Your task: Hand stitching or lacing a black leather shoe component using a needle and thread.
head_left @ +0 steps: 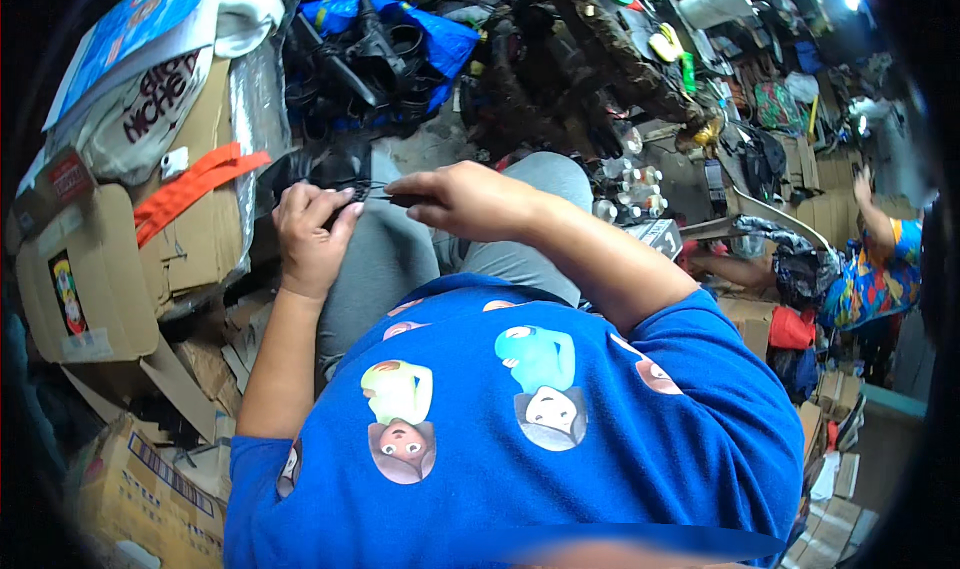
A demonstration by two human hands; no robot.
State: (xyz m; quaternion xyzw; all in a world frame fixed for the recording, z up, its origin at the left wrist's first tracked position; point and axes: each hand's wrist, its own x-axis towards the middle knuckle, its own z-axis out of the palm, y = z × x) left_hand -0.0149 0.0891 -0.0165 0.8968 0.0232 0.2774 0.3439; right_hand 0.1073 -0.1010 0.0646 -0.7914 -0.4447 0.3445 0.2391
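Over my left thigh, my left hand [315, 229] pinches the near edge of a shiny black piece [340, 164], perhaps part of a shoe; its exact kind is hard to make out. My right hand [468, 201] comes in from the right, fingers closed round a thin tool with a dark handle [404, 200]. The tool's slim end points left and meets the black piece close to my left thumb. Fingers hide part of both the tool and the piece.
Black footwear [375, 59] lies on a blue sheet [445, 49] ahead. Cardboard [95, 259] and an orange strip [195, 194] are at left. Small bottles [640, 184] stand right of my knee. Another person in a colourful garment [880, 274] is at far right.
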